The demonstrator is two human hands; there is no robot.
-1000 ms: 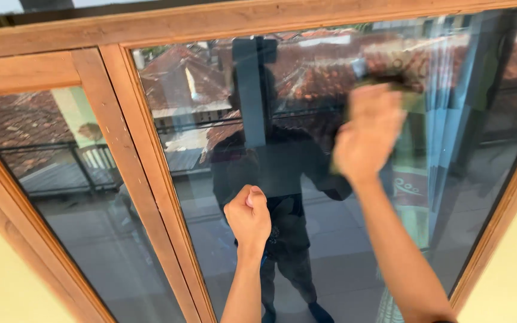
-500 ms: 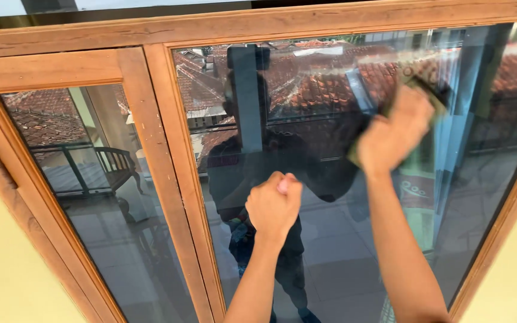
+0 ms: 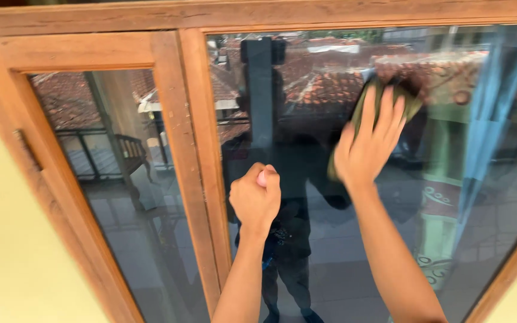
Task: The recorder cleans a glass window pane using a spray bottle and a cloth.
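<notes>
The right hand (image 3: 367, 143) covers most of the olive cloth (image 3: 384, 98), whose blurred edges alone show. The left hand (image 3: 255, 196) is a closed fist; whatever it grips stays hidden. The wooden window frame (image 3: 198, 155) runs off every edge.

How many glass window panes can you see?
2. One glass pane is on the left, in its wooden frame. The other glass pane is on the right, where the right hand presses a cloth. More may lie outside the picture.
</notes>
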